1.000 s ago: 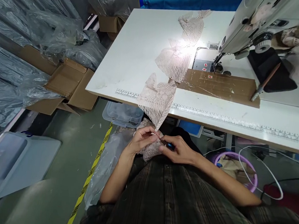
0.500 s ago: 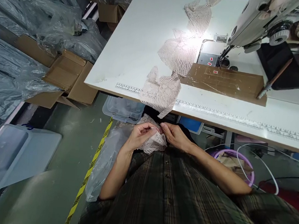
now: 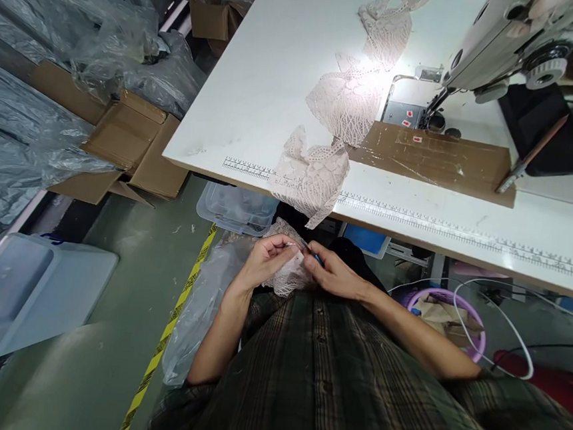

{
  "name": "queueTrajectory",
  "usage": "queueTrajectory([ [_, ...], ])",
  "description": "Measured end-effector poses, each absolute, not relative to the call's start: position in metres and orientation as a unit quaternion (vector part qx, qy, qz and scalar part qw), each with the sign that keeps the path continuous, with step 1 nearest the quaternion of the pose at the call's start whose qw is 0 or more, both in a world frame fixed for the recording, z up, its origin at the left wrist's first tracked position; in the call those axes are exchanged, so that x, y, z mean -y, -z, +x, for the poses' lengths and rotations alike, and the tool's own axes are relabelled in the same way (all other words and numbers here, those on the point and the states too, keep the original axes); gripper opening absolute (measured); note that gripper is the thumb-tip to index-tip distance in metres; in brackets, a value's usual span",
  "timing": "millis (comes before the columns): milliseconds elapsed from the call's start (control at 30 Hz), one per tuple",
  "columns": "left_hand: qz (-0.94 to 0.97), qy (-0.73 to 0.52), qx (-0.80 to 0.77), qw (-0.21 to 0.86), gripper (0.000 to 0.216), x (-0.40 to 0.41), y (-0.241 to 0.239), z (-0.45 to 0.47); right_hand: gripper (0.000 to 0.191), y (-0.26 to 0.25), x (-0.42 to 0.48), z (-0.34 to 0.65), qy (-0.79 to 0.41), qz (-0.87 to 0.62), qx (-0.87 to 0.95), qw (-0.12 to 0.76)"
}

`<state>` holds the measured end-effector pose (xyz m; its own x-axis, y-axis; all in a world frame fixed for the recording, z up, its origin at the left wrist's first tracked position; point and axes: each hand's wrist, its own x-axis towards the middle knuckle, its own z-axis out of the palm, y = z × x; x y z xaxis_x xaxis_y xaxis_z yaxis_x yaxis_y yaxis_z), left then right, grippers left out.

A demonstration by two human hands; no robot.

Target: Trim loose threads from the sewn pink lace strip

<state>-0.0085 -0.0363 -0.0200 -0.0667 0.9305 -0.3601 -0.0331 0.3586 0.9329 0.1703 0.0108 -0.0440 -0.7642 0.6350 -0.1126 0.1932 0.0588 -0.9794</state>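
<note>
Left fingers (image 3: 279, 242) pinch lace (image 3: 289, 281), a gap from the counter's edge (image 3: 210, 171); right fingers (image 3: 327, 255) hold a partly hidden blue tool (image 3: 318, 259).

Sewing workshop, by the look of it. Sewing machine (image 3: 512, 47) mounted on a white worktable (image 3: 258, 85), ruler (image 3: 416, 220) marked along its front edge. Lace pieces (image 3: 343, 106) strung across the top. Green floor (image 3: 126, 261) with yellow-and-black tape (image 3: 168, 332). Around it: open cardboard box (image 3: 127, 137), plastic sheeting (image 3: 4, 117), plastic bin (image 3: 80, 284), purple basket (image 3: 480, 342) holding fabric.
</note>
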Motion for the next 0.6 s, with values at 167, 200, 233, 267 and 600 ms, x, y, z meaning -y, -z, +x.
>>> queueTrajectory([
  [167, 0.510, -0.351, -0.685, 0.384, 0.025, 0.033, 0.035, -0.028, 0.035, 0.055, -0.005, 0.177, -0.539, -0.297, 0.778, 0.128],
  [200, 0.543, -0.327, -0.700, 0.329, 0.026, 0.032, 0.036, -0.030, 0.033, 0.056, -0.007, 0.178, -0.501, -0.309, 0.795, 0.147],
  [233, 0.570, -0.308, -0.706, 0.287, 0.029, 0.030, 0.036, -0.031, 0.030, 0.056, -0.009, 0.179, -0.473, -0.315, 0.805, 0.170],
  [267, 0.590, -0.297, -0.704, 0.260, 0.033, 0.028, 0.035, -0.029, 0.027, 0.054, -0.011, 0.180, -0.456, -0.316, 0.810, 0.189],
  [600, 0.640, -0.368, -0.636, 0.223, 0.022, 0.011, 0.009, 0.020, 0.015, 0.006, -0.019, 0.190, -0.447, -0.363, 0.737, 0.353],
])
